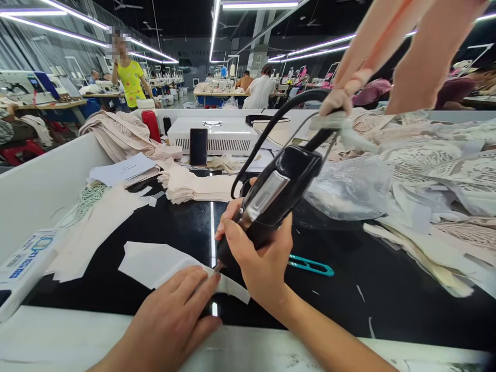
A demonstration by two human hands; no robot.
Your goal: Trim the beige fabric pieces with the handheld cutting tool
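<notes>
My right hand (263, 263) is wrapped around a black corded hand tool (277, 194) with a silver plate on its side. The tool tilts down to the left, and its narrow metal tip meets a white sheet piece (153, 261); whether that is paper or cloth I cannot tell. Flat on this piece lies my left hand (174, 310), fingers stretched out and fingertips close to the tip. Beneath is a glossy black work surface (310, 315). A pale cloth strap (364, 67) is tied at the tool's upper end, by its black cable (267, 124).
A teal cutter handle (315, 266) lies right of my right hand. Behind are stacked pale fabric pieces (201, 187), a phone (198, 147) and a vented white box (228, 138). Lace pieces (445, 160) and a plastic bag (349, 188) fill the right. People work farther back.
</notes>
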